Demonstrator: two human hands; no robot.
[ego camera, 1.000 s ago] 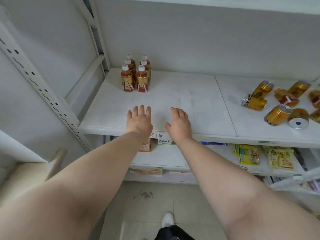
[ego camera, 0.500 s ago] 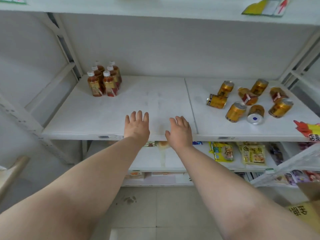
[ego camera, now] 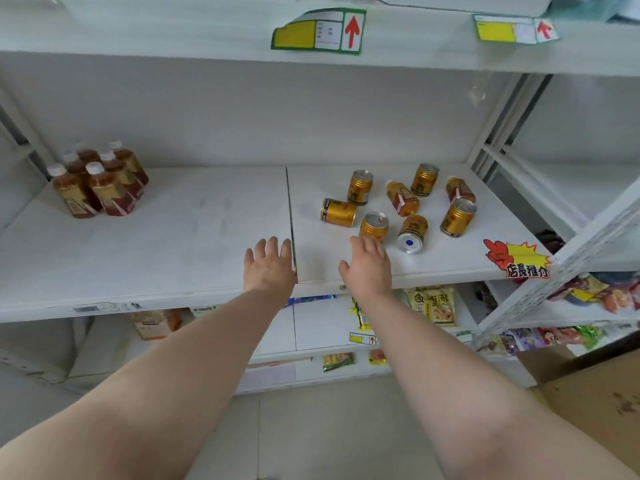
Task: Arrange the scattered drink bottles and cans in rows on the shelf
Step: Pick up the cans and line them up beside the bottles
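Cans [ego camera: 398,206] scattered, bottles [ego camera: 97,181] grouped — hands empty

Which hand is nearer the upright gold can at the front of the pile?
Right. The right hand is just below the upright gold can, fingertips nearly touching; the left hand lies farther left.

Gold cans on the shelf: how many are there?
6: upright ones at back-left, back-centre, front right and by the right hand; two lying down, left and front. Two bottles lie among them.
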